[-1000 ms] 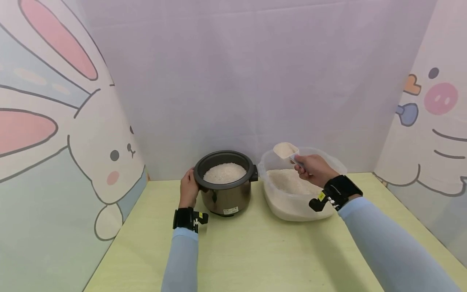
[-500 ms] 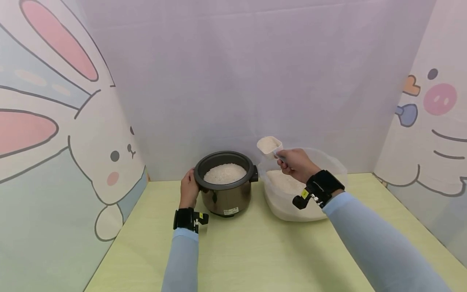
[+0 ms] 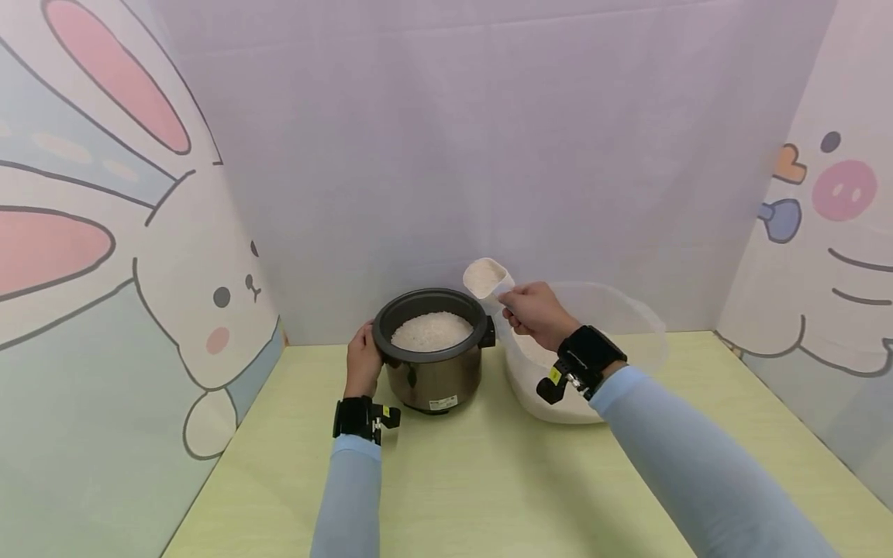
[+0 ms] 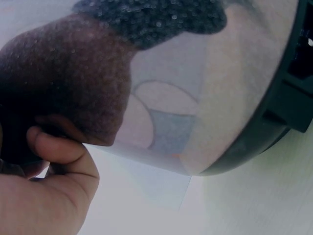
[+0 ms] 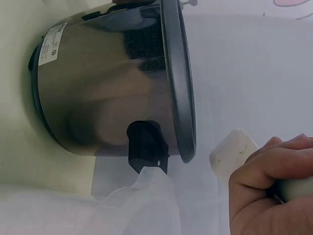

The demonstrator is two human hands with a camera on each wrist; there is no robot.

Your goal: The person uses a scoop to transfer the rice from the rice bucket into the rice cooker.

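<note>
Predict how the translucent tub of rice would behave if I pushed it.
The tub is probably heavy, given the rice visible inside. Being translucent and thin-looking at the rim, it might flex slightly. Sitting broad and low on the table, it seems likelier to slide than tip.

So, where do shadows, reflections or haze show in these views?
Head view: soft shadow on the pale-green tabletop beside the light-blue fabric right sleeve; left wrist view: reflections on the shiny brown round rice cooker; right wrist view: the translucent plastic tub looks hazy.
</note>
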